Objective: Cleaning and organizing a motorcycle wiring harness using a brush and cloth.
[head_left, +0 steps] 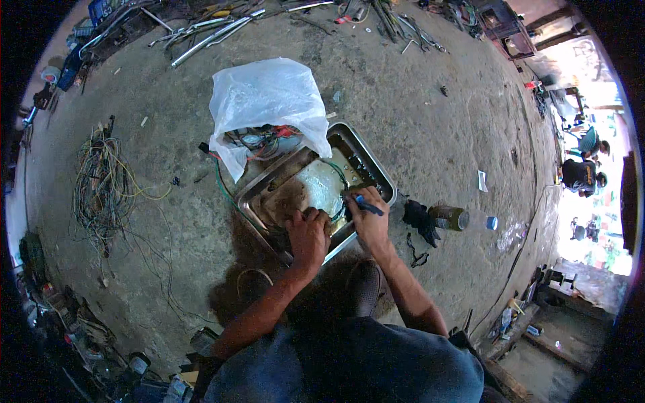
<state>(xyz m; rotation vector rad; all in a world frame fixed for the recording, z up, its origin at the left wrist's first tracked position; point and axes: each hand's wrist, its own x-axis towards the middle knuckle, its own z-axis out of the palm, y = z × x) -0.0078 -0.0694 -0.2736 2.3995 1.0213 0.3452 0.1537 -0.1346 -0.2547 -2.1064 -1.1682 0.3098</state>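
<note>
A metal tray with liquid in it rests on the floor before me. A green wire curves through it. My left hand is low in the tray with curled fingers; whatever they hold is hidden. My right hand grips a blue and black tool against the wire at the tray's right side. Beyond the tray, a translucent white plastic bag holds tangled wires, some red.
Wire bundle on the left; black cloth, bottle of yellowish liquid, clear bottle on the right. Metal rods lie at the back, steps at lower right. Two people are at the bright doorway.
</note>
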